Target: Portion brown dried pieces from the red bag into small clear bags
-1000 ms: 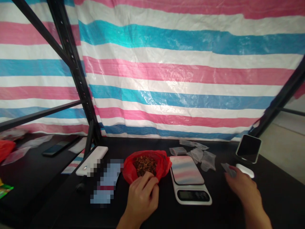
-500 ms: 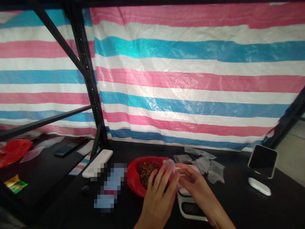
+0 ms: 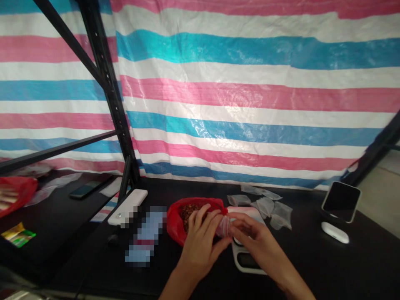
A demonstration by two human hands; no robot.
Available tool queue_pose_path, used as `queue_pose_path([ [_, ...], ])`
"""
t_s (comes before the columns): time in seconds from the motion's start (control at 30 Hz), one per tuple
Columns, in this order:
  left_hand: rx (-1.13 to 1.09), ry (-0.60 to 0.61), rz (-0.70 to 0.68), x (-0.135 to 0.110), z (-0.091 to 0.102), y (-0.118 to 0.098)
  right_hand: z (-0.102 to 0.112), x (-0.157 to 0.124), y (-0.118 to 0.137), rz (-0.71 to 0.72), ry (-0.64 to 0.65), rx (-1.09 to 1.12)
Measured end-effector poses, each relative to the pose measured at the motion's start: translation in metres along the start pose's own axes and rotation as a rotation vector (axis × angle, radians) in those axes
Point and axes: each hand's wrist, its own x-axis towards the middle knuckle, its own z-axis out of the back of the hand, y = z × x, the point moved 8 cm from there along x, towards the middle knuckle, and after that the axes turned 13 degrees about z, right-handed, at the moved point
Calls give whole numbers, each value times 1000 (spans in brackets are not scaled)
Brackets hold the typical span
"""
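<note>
Over the left edge of scale (image 3: 245, 260), beside red bag (image 3: 175, 226), left hand (image 3: 201, 239) and right hand (image 3: 255, 234) together pinch 1 clear bag (image 3: 224, 227), apparently unfilled, mouth unclear, with brown bits (image 3: 187, 213) loose in red bag and other clear bags (image 3: 264, 206) lying beyond scale.

Thin, crinkled, softly shiny plastic in the red bag (image 3: 178, 227); rough and grainy in the brown contents (image 3: 189, 212). Filmy, translucent plastic in the held pouch (image 3: 223, 227) and the loose pouches (image 3: 265, 205). Reflective, metal-looking on the scale's plate (image 3: 245, 211); smooth white plastic on the scale's body (image 3: 250, 270). Mostly matt black on the table (image 3: 306, 258); wrinkled, glossy plastic in the striped sheet (image 3: 250, 96).
</note>
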Motion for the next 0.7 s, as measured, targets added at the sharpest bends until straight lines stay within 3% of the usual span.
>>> queue_pose_path([
  [0.17, -36, 124, -98, -4, -9, -14, 4, -3, -1, 39, -1, -65],
  [0.3, -98, 184, -74, -3, -12, -20, 11, -7, 3, 88, -23, -247],
  [0.4, -151, 196, -96, 0, -13, -24, 15, -10, 13, 115, -59, -337],
  [0.53, -320, 158, -64, 2, -9, -25, 16, -14, 27, 136, 10, -330],
  [0.63, -545, 56, 130, 3, -2, -8, 46, -15, 18, 116, -36, -418],
  [0.7, -684, -76, 324, 2, 5, 14, 89, -19, 4, 96, -236, -587],
])
